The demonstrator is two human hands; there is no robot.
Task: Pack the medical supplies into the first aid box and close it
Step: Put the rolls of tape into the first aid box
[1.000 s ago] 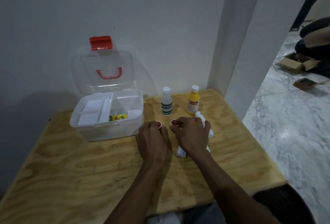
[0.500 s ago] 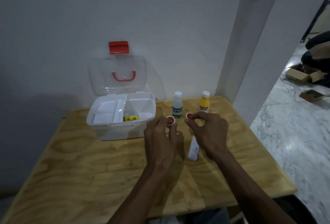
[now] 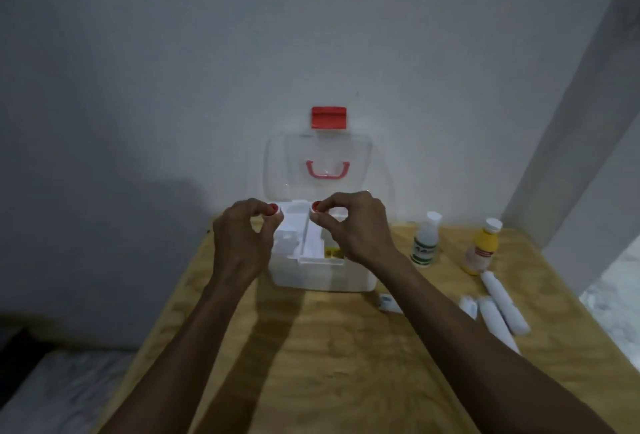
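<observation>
The white first aid box (image 3: 322, 277) stands open against the wall, its clear lid (image 3: 318, 156) upright with a red latch on top. My left hand (image 3: 242, 236) pinches a small red-capped container (image 3: 273, 207) above the box's left side. My right hand (image 3: 353, 225) pinches another small red-capped container (image 3: 316, 206) above the box's middle divider. A yellow packet (image 3: 333, 252) lies inside the box. Right of the box stand a clear bottle with a green label (image 3: 425, 239) and a yellow bottle (image 3: 483, 246).
Several white bandage rolls (image 3: 498, 305) lie on the wooden table (image 3: 346, 364) near its right edge. A small white tube (image 3: 388, 302) shows beside my right forearm. The wall is close behind the box, a pillar stands at the right.
Both hands lifted the two red-capped containers off the table and carried them left, over the open box. The camera turned left, so the box sits mid-frame.
</observation>
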